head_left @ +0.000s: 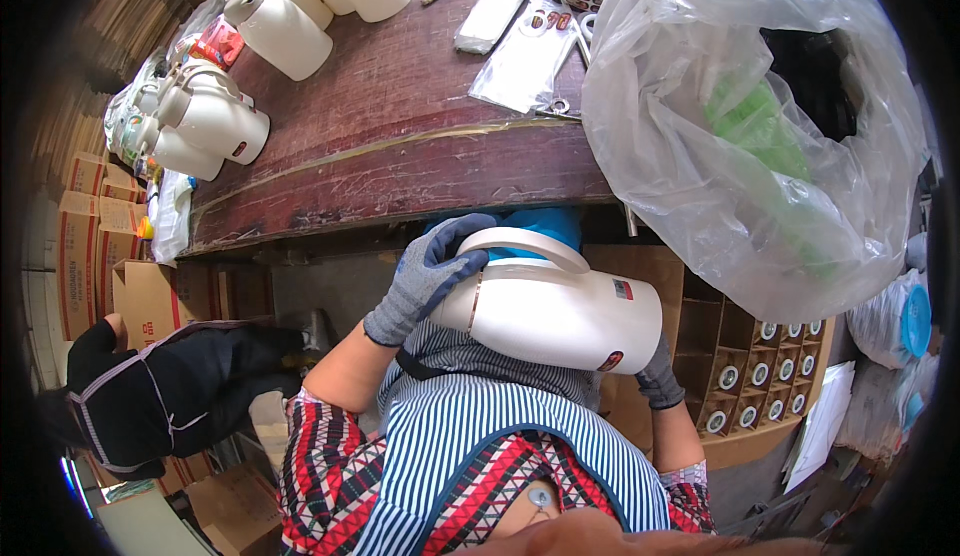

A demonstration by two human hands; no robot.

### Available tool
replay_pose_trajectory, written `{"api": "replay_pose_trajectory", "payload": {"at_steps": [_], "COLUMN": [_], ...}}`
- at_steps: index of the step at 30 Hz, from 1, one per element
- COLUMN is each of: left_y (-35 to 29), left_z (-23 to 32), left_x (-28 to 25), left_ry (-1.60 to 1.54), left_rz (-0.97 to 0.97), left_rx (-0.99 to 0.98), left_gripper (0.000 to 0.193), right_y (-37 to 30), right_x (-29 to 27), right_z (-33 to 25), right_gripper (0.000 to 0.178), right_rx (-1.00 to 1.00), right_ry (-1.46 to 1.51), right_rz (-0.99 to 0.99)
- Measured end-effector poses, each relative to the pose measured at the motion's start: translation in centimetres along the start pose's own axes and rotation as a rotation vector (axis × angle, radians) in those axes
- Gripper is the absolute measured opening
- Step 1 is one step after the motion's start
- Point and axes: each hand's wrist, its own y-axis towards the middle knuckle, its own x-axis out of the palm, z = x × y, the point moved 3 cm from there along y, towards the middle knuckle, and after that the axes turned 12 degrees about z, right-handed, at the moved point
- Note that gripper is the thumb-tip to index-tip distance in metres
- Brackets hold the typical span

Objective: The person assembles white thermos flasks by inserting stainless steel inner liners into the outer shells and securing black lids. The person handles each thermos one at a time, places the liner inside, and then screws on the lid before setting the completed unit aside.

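A white vacuum jug [560, 314] lies on its side in front of my striped apron, its curved handle uppermost and its base to the right. My left hand [432, 278], in a grey and dark blue knit glove, is closed around the jug's top end by the handle. Against the base is my right hand [660, 380], gloved too; most of its fingers are hidden behind the jug. Two small dark and red labels show on the jug's side. Ahead stands the dark red wooden table [400, 96].
More white jugs [278, 31] stand at the table's far left. Clear packets [522, 56] and scissors [560, 108] lie mid-table. A large plastic bag [680, 136] hangs over the right edge, above a divided carton [740, 356] with round pieces. A person in black [190, 381] is at left.
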Motion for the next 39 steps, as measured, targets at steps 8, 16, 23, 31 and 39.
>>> {"api": "replay_pose_trajectory", "payload": {"at_steps": [8,16,23,31,39], "left_y": [0.5,0.6,0.3,1.0,2.5], "left_z": [-0.1,-1.6,-1.3,-9.2,-10.3], "left_x": [-0.2,-0.3,-0.6,-3.6,-3.9], "left_ry": [-0.025,-0.063,0.011,0.030,-0.196], "left_rz": [0.003,0.042,-0.028,0.108,0.043], "left_rx": [-0.038,-0.087,-0.007,0.105,-0.102], "left_gripper": [0.052,0.050,0.051,0.029,0.024], "right_y": [-0.8,-0.7,-2.4,-1.1,0.0], "right_x": [-0.9,-1.7,-0.4,0.6,-0.8], "right_z": [-3.2,-2.3,0.2,-9.7,-8.5], "right_gripper": [0.069,0.061,0.057,0.068,0.068], "right_rx": [0.219,-0.169,-0.009,-0.115,-0.009], "right_ry": [0.203,-0.402,-0.216,-0.630,-0.279], "right_rz": [-0.157,-0.254,-0.197,0.005,-0.084]}}
